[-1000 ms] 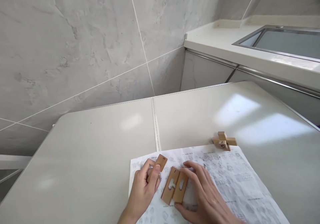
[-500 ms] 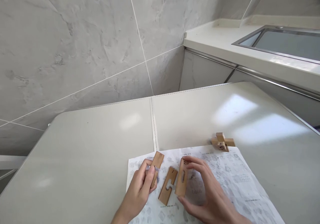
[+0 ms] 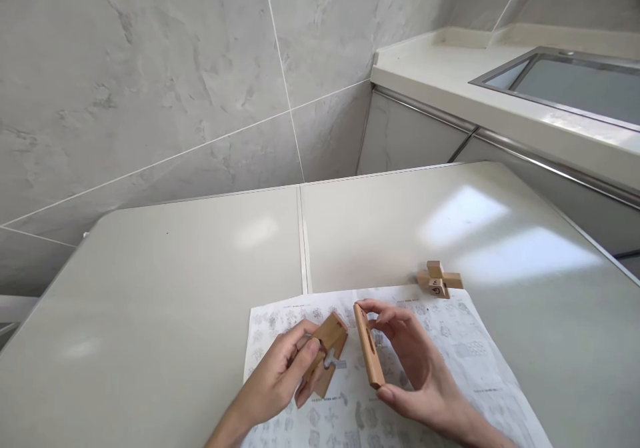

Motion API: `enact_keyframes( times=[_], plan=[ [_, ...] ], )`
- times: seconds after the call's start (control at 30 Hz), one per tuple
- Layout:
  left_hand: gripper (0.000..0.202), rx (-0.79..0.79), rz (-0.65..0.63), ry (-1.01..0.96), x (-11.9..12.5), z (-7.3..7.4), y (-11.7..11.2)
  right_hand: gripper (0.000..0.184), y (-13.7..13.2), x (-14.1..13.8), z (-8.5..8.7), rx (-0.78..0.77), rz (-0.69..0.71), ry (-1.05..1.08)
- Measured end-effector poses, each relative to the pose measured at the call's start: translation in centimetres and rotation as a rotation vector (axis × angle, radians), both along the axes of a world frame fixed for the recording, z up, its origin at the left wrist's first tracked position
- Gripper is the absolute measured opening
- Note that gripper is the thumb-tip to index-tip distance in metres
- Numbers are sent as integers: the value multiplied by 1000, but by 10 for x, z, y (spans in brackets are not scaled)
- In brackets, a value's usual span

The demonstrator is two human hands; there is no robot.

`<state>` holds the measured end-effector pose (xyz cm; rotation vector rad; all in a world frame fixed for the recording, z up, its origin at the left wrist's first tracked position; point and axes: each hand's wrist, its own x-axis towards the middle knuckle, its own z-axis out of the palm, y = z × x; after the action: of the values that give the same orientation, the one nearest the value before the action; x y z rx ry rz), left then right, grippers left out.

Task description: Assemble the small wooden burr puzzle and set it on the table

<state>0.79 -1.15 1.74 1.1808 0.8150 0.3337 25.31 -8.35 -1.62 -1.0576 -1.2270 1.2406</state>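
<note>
Slotted block (image 3: 367, 348) in right hand (image 3: 417, 368); paper print (image 3: 327, 399) illegible.

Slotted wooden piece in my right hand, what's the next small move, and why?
I'd probably ease the slotted piece left toward the wooden piece in your left hand: your right hand holds it by its ends, and a gap shows between the two pieces.

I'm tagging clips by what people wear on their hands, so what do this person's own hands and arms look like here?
The left hand and right hand are both bare and ungloved, with slender fingers and no ring that I can make out. No watch, bracelet or sleeve shows on the visible part of either wrist. The rest of the arms is out of frame.
</note>
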Motion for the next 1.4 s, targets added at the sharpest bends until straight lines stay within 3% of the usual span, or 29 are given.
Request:
enact_keyframes(
  times=[0.2, 0.5, 0.83, 1.17, 1.4],
  plan=[
    [45, -166, -11, -91, 1, -5, -2, 56, -1, -4, 2, -13, 30, 42],
    [53, -238, -29, -65, -3, -4, 3, 56, 3, -7, 10, 28, 71, 7],
    [55, -173, -64, -36, -3, -5, 5, 67, 8, 7, 7, 66, 151, -111],
    [50, -109, -72, -47, -4, -9, 3, 64, 10, 18, 31, 111, 207, -411],
    [52, 8, -130, -37, -2, -11, 1, 67, 6, 12, 35, 93, 286, -594]
  ],
)
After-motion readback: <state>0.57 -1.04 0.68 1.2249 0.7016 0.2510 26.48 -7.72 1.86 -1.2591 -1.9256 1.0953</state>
